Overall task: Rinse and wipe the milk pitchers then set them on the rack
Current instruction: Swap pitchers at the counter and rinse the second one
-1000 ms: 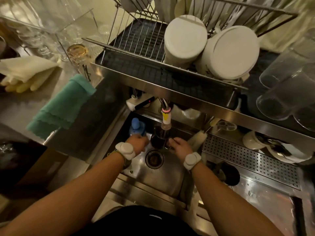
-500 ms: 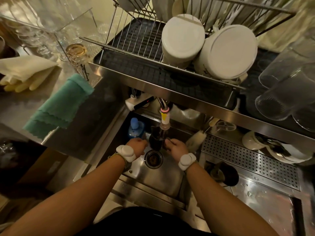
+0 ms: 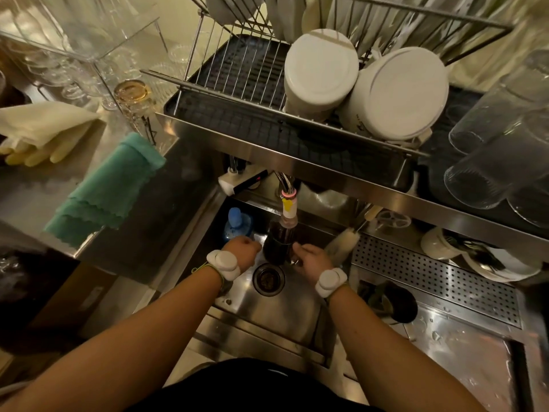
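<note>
While the dark milk pitcher (image 3: 277, 246) sits directly under the tap nozzle (image 3: 288, 207), above the drain (image 3: 269, 279), both hands flank it low in the sink (image 3: 285, 310). The left hand (image 3: 244, 251), left of the nozzle, is curled into a loose fist against the pitcher's side; whether it truly grips cannot be told. The right hand (image 3: 309, 258), right of the nozzle, has its fingers closed on what looks like the handle side, though the contact is in shadow.

Risks, as judged:
- Wet steel slips; a weak hold could drop the pitcher onto the drain.
- The rack (image 3: 297, 162) overhangs just above the nozzle, so lifting straight up could knock its front rail.
- The rack's right part is crowded with white containers (image 3: 356, 84); a careless placement may topple them. The left part looks free.
- The teal cloth (image 3: 110, 185) lies well left of the nozzle, so carrying the pitcher there would drip across the counter.
</note>
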`<state>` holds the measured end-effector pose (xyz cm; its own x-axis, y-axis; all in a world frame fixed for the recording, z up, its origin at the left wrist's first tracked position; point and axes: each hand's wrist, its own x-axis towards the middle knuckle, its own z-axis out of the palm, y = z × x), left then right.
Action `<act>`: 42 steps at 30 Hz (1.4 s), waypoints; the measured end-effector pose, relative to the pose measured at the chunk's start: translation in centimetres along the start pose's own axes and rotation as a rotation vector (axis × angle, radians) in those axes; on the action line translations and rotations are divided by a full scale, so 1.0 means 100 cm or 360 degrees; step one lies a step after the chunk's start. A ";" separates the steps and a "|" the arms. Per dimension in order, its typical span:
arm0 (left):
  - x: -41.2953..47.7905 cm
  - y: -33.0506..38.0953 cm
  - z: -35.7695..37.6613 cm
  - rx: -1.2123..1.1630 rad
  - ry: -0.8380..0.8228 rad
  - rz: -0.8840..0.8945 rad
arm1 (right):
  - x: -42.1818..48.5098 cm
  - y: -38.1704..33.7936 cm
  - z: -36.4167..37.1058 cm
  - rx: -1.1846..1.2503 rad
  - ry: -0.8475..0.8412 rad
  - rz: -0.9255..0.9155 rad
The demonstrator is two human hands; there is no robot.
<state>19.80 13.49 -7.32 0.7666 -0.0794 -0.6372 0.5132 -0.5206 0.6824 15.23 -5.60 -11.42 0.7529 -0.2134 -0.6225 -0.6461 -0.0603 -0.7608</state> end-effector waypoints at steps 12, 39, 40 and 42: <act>-0.008 0.007 -0.004 -0.0019 -0.0023 -0.0076 | -0.003 -0.004 0.003 -0.0127 0.0055 -0.0063; -0.007 0.007 -0.002 0.0492 0.0036 0.0237 | -0.013 0.012 0.005 0.0528 0.0060 0.0375; -0.007 0.008 -0.002 0.0446 0.0036 0.0245 | -0.014 0.017 0.007 0.0659 0.0071 0.0438; -0.006 0.009 -0.003 0.0460 0.0026 0.0213 | -0.016 0.027 0.012 0.0896 0.0051 0.0570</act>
<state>19.91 13.32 -6.16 0.8272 -0.1514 -0.5411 0.2780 -0.7266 0.6283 12.44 -4.27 -12.69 0.4946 -0.1549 -0.8552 -0.6853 0.5358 -0.4933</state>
